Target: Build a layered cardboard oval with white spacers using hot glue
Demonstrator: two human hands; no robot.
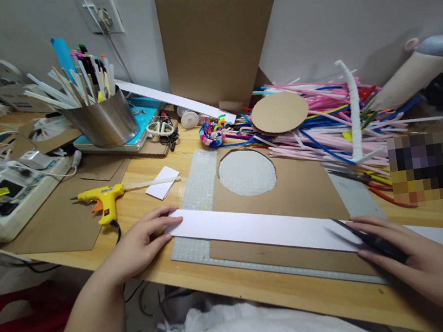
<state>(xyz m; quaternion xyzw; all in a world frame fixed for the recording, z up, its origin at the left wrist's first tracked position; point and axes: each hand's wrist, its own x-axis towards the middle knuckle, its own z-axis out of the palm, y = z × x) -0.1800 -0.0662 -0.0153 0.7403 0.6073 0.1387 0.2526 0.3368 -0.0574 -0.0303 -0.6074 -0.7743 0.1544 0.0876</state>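
Left hand (147, 237), half-curled, holds one white strip (262, 229); right hand (415, 260) grips one black tool (372, 241).

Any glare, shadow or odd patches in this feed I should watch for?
Head view: the metal cup shows a bright sheen; head view: the white strip is pale, with little surface detail; head view: the dark tool in the right hand shows little inner detail; head view: soft shadows on the wall; head view: a pixelated block hides the right edge.
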